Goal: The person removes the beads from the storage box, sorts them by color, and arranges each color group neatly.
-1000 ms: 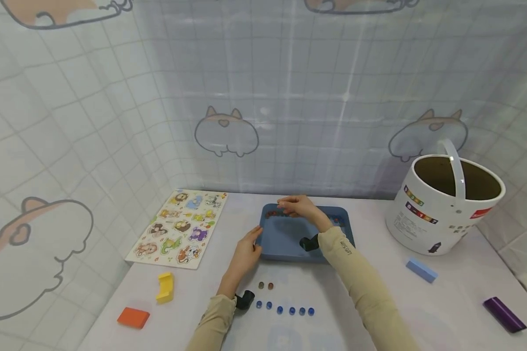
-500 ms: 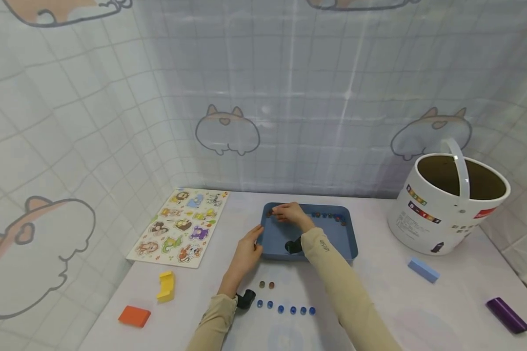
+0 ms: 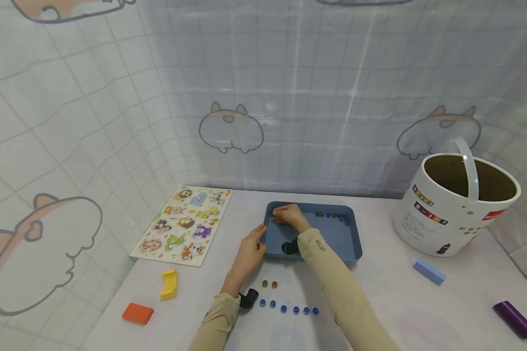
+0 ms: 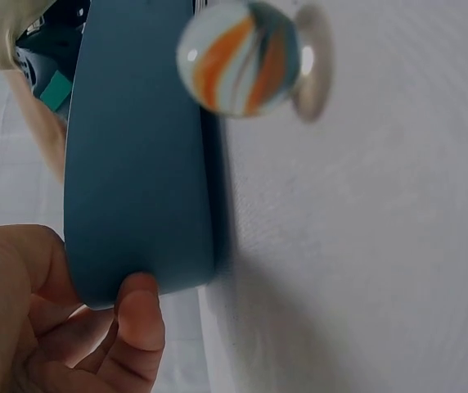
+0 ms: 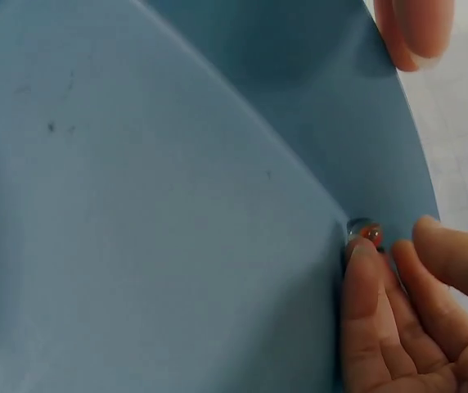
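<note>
A shallow blue tray (image 3: 322, 239) stands in front of me on the white table. My left hand (image 3: 251, 247) holds its near left corner, the thumb (image 4: 140, 311) against the wall in the left wrist view. Inside the tray, my right hand (image 3: 293, 217) reaches the far left corner. Its fingertips touch a clear glass marble (image 5: 370, 232) with an orange-red swirl, while the thumb stays apart. Several marbles (image 3: 334, 215) line the far right of the tray. On the table, a swirled marble (image 4: 238, 57) lies close to the tray's near wall.
Before the tray lie a row of blue marbles (image 3: 283, 309), a greenish marble (image 3: 265, 283) and a reddish marble (image 3: 274, 284). An animal puzzle board (image 3: 182, 226), yellow block (image 3: 169, 284) and orange block (image 3: 138, 313) are left; a white bucket (image 3: 448, 224), blue block (image 3: 429, 272) and purple block (image 3: 515, 319) right.
My right hand has moved left along the tray's far wall into the corner, uncovering the marbles at the right. My left hand has stayed at the tray's near left corner.
</note>
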Tool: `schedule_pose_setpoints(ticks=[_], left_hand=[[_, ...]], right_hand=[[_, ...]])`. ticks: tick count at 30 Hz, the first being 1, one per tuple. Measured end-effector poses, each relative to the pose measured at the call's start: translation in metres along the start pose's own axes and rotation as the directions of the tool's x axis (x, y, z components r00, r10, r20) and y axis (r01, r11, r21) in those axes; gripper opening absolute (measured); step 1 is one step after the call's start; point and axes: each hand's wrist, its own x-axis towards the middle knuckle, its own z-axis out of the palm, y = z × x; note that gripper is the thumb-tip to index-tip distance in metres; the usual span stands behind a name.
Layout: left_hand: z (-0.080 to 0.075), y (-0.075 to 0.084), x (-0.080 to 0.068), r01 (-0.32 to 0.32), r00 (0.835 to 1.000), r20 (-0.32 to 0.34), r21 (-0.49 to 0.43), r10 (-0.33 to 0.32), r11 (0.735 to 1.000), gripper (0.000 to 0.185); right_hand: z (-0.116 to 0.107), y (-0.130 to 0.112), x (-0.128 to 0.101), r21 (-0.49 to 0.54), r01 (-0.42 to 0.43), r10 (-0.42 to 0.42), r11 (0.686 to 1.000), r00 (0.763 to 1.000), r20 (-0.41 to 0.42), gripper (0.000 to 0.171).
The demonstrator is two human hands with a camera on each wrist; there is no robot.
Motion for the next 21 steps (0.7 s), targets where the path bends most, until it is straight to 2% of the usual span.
schedule_pose_setpoints(ticks=[2,5,7,11,15,21], left_hand=[[0.001,0.0,0.0,0.0,1.0,0.0,0.003,0.0,1.0,0.054],[0.001,0.001,0.0,-0.007,1.0,-0.004,0.005,0.008,1.0,0.053],[0.001,0.002,-0.001,-0.014,1.0,-0.004,0.004,0.015,1.0,0.053],[0.003,0.004,-0.001,-0.021,1.0,0.006,0.001,0.021,1.0,0.052],[0.002,0.004,-0.001,-0.017,1.0,0.007,-0.01,0.017,1.0,0.053],[-0.001,0.004,-0.002,-0.006,1.0,0.001,-0.008,0.006,1.0,0.053]], right_hand=[[0.001,0.0,-0.001,-0.038,0.011,-0.012,0.999,1.0,-0.007,0.03],[0.003,0.0,-0.003,-0.153,0.035,-0.037,0.988,0.999,-0.008,0.028],[0.003,0.0,-0.004,-0.251,0.058,-0.06,0.966,0.998,-0.003,0.027],[0.004,0.001,-0.004,-0.363,0.092,-0.091,0.927,0.996,0.019,0.026],[0.002,-0.002,-0.004,-0.358,0.095,-0.088,0.929,0.996,0.035,0.025],[-0.006,-0.009,-0.01,-0.279,0.094,-0.076,0.956,0.994,0.074,0.027]])
